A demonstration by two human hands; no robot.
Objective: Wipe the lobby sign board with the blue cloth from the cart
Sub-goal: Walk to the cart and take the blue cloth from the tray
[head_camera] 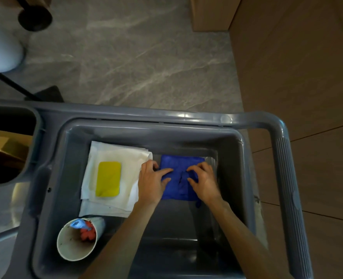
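A folded blue cloth point(179, 168) lies flat in the grey cart tray point(70, 137), toward its far right. My left hand point(151, 181) rests on the cloth's left edge with fingers spread over it. My right hand point(203, 179) presses on the cloth's right half, fingers curled and pinching a fold near the middle. The cloth still lies on the tray floor. No sign board is in view.
White cloths point(114, 158) with a yellow sponge point(108, 179) on top lie left of the blue cloth. A white cup point(70, 244) holding small blue and red items stands at the near left. The cart handle point(287, 178) runs along the right. Grey marble floor lies beyond.
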